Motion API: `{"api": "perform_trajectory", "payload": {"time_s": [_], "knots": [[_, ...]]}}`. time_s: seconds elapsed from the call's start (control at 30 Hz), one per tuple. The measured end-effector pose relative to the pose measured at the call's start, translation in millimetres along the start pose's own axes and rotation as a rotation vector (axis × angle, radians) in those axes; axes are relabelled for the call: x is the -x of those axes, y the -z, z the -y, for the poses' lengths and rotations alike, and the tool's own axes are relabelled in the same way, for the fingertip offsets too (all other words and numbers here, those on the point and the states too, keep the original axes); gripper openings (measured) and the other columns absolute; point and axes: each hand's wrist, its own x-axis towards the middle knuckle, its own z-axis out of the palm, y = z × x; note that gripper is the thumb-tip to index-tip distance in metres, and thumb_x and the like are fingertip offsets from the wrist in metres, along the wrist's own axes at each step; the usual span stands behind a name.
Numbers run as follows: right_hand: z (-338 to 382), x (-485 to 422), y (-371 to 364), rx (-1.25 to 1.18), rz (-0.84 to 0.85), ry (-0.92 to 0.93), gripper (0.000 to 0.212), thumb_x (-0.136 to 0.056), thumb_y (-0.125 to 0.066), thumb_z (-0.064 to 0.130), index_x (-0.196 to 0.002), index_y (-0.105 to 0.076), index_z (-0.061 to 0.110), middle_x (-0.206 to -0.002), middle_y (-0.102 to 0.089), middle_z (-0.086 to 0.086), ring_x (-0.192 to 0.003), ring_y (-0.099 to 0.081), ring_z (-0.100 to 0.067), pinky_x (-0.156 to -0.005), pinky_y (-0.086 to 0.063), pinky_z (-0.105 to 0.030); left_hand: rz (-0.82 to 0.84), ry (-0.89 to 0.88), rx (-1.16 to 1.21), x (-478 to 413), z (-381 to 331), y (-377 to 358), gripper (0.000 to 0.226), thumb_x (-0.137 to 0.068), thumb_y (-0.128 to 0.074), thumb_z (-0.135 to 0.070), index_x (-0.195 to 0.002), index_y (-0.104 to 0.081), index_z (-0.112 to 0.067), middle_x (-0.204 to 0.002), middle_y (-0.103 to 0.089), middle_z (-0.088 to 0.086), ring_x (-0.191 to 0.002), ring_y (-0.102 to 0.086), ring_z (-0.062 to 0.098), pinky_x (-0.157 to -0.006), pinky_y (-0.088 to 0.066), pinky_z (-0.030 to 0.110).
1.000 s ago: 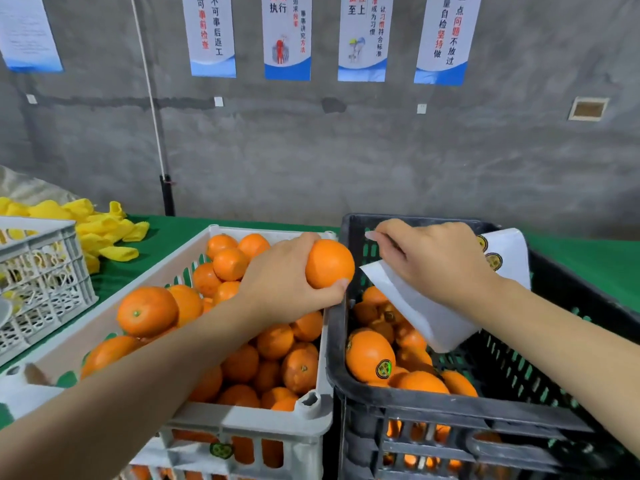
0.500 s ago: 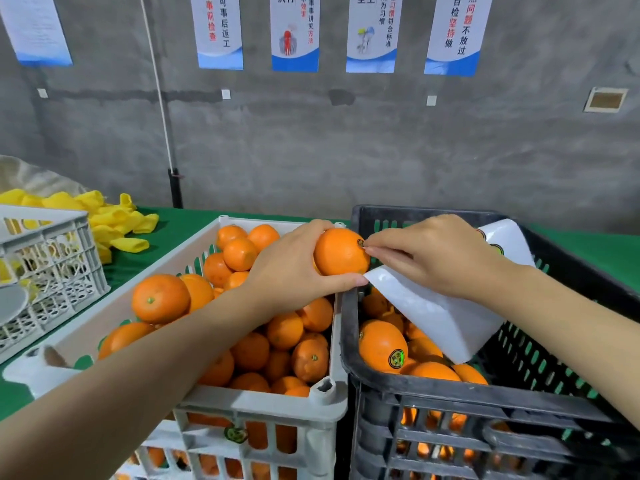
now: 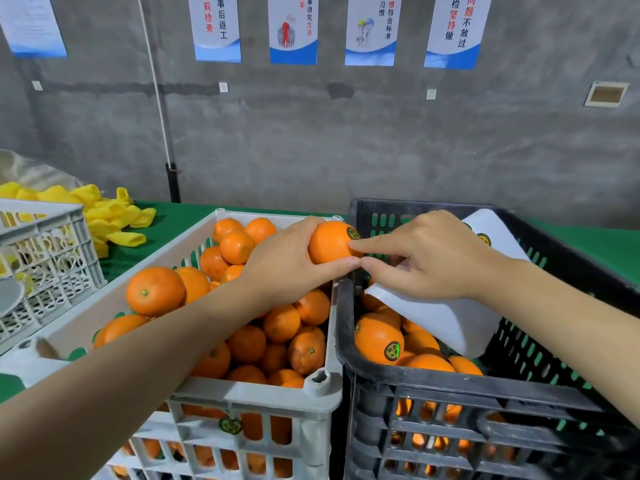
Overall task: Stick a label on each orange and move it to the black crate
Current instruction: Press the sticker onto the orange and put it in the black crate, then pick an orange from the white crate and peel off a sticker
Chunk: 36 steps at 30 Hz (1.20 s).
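Left of centre, on the green bench (image 3: 187, 216): white crate (image 3: 249, 396), heaped with bare oranges. Rising out of it toward mid-frame, left hand (image 3: 287, 268), fingers and thumb curled round one orange (image 3: 329, 244), lifted clear of the heap and held right above the seam between the two crates. On the upper right face of that fruit, a round label (image 3: 353, 233), stuck down by the look of it. Touching the fruit just below the label, outstretched forefinger of the right hand (image 3: 436, 258), thumb tip against the left thumb; remaining fingers curled, white label sheet (image 3: 450, 317) tucked under the palm and trailing toward the lower right. Beneath and right of both hands, black crate (image 3: 450, 379), partly filled with labelled fruit. Judged from this: only a short carry rightward and down over the crate's left rim, best made by the left hand, nearer and already gripping; no long axis to mind on a round fruit; right hand and sheet lying across the drop zone, probably needing to draw back first.
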Motion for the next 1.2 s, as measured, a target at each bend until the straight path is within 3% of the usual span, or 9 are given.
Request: {"api": "perform_trajectory", "payload": {"time_s": [0.07,0.17,0.33,0.47,0.63,0.73,0.83,1.03,1.2], "knots": [[-1.9,0.5,0.3,0.000,-0.033,-0.047,0.043,-0.094,-0.039,0.048,-0.089,-0.077,0.030,-0.051,-0.059,0.004,-0.047,-0.052,-0.013,-0.045,-0.036,-0.030,-0.003,0.005,0.006,0.0,-1.7,-0.2,0.079,-0.069,-0.047,-0.090,-0.129,-0.050,-0.039,-0.115,-0.063,-0.018,-0.098,-0.060,0.006,-0.079,-0.054,0.031],[-8.9,1.9,4.0,0.023,-0.160,-0.171,0.046,-0.092,-0.040,0.041,-0.051,-0.044,0.019,-0.042,-0.032,0.002,-0.042,-0.033,-0.022,-0.043,-0.031,-0.035,-0.006,0.045,0.160,1.0,-6.7,0.0,0.073,-0.068,-0.058,-0.083,-0.127,-0.053,-0.040,-0.116,-0.066,-0.017,-0.102,-0.062,0.004,-0.087,-0.055,0.034],[-33.9,4.7,10.3,0.144,-0.216,-0.534,0.055,-0.097,-0.047,0.035,-0.050,-0.025,0.015,-0.041,-0.021,-0.002,-0.046,-0.030,-0.027,-0.046,-0.018,-0.029,0.047,-0.025,0.647,6.0,-29.6,1.9,0.055,-0.072,-0.067,-0.059,-0.122,-0.057,-0.038,-0.115,-0.070,-0.015,-0.108,-0.066,0.003,-0.091,-0.054,0.028],[-52.4,9.9,7.7,0.146,-0.164,-0.769,0.057,-0.100,-0.044,0.040,-0.052,-0.034,0.010,-0.046,-0.033,-0.003,-0.053,-0.038,-0.031,-0.048,-0.025,-0.031,0.363,-0.068,0.728,11.3,-42.9,-1.9,0.047,-0.076,-0.072,-0.046,-0.120,-0.060,-0.034,-0.114,-0.071,-0.018,-0.108,-0.067,0.005,-0.084,-0.053,0.019],[-49.7,5.1,1.2,0.078,-0.122,-0.808,0.058,-0.098,-0.047,0.043,-0.051,-0.036,0.010,-0.047,-0.037,-0.003,-0.053,-0.040,-0.030,-0.047,-0.020,-0.030,0.549,-0.096,0.506,10.5,-39.7,-6.4,0.051,-0.077,-0.068,-0.061,-0.121,-0.063,-0.037,-0.113,-0.068,-0.014,-0.110,-0.063,0.014,-0.096,-0.053,0.042],[-48.9,3.5,1.2,-0.021,-0.117,-0.841,0.058,-0.099,-0.046,0.043,-0.050,-0.036,0.013,-0.047,-0.037,-0.002,-0.053,-0.041,-0.028,-0.050,-0.024,-0.031,0.556,-0.063,0.544,10.0,-37.3,-8.5,0.052,-0.077,-0.062,-0.067,-0.125,-0.055,-0.046,-0.121,-0.065,-0.022,-0.117,-0.060,0.006,-0.102,-0.050,0.038],[-48.0,3.1,4.3,-0.178,-0.156,-0.878,0.058,-0.100,-0.047,0.041,-0.051,-0.028,0.016,-0.047,-0.030,0.000,-0.053,-0.034,-0.024,-0.052,-0.023,-0.032,0.436,-0.021,0.513,9.6,-39.4,-12.4,0.050,-0.080,-0.054,-0.071,-0.124,-0.054,-0.046,-0.121,-0.063,-0.025,-0.119,-0.054,-0.007,-0.102,-0.045,0.023],[-36.8,-3.9,7.9,-0.400,-0.272,-0.748,0.054,-0.101,-0.049,0.040,-0.058,-0.030,0.014,-0.053,-0.029,0.003,-0.055,-0.031,-0.016,-0.058,-0.028,-0.034,0.192,0.153,0.688,-19.6,-65.3,-7.6,0.079,-0.069,-0.069,-0.077,-0.131,-0.058,-0.028,-0.124,-0.066,-0.016,-0.117,-0.059,-0.001,-0.103,-0.049,0.026],[-31.2,-3.7,5.1,-0.627,-0.221,-0.521,0.040,-0.098,-0.059,0.031,-0.064,-0.052,0.012,-0.057,-0.041,0.006,-0.058,-0.038,-0.006,-0.057,-0.033,-0.026,0.209,0.102,0.942,-21.4,-79.4,-28.9,0.010,-0.090,-0.072,-0.020,-0.098,-0.076,-0.024,-0.097,-0.078,-0.002,-0.092,-0.072,0.012,-0.079,-0.056,0.028]]}}
